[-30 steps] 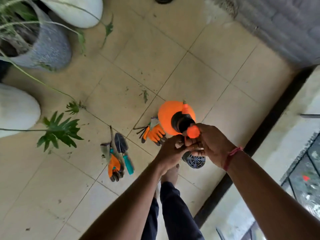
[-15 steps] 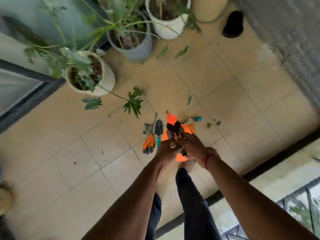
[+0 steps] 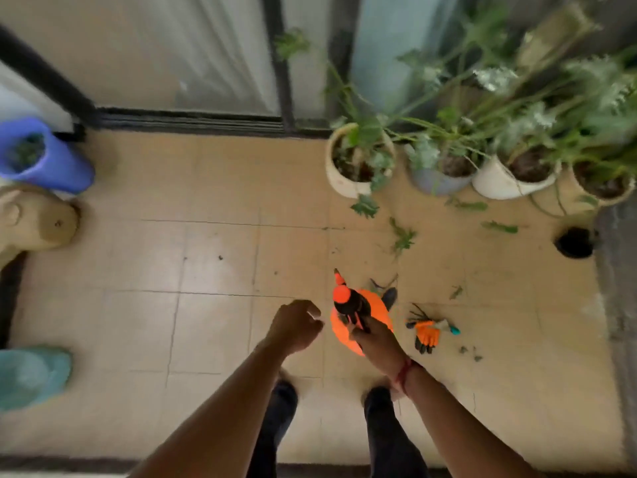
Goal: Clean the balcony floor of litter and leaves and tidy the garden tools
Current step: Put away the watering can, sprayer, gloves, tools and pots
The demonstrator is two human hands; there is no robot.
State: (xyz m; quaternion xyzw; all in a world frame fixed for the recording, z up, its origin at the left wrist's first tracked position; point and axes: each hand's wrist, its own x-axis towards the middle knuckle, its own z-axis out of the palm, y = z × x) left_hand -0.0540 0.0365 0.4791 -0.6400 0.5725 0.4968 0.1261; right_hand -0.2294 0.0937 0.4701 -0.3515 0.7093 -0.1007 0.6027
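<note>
The person is standing on the balcony floor and looking down past both forearms. The right hand is grasping the orange sprayer by its dark handle, fingers wrapped round it, and is carrying it clear of the tiles. The left hand is hanging just beside the sprayer, on its far side from the right hand, with the fingers curled into a loose fist. Nothing is showing inside it, though blur is softening the view.

Judging by how things are lying, the tidying is only beginning. Just beyond the right hand, on its outer side, an orange glove and a teal-handled tool are lying together on the floor, not yet gathered. A dark tool is peeking out from behind the sprayer, too hidden to name. Further ahead of the right hand, green leaves are lying scattered between the hands and the row of plant pots, and small scraps are sitting near the glove.

Well away on the left hand's side, a blue bin is standing by the door track with something green inside, and a teal bag is lying nearer the person. Either may be serving for litter, but that is a guess. What is left, then, is putting the sprayer away, collecting the glove and tools, and clearing the leaves.
</note>
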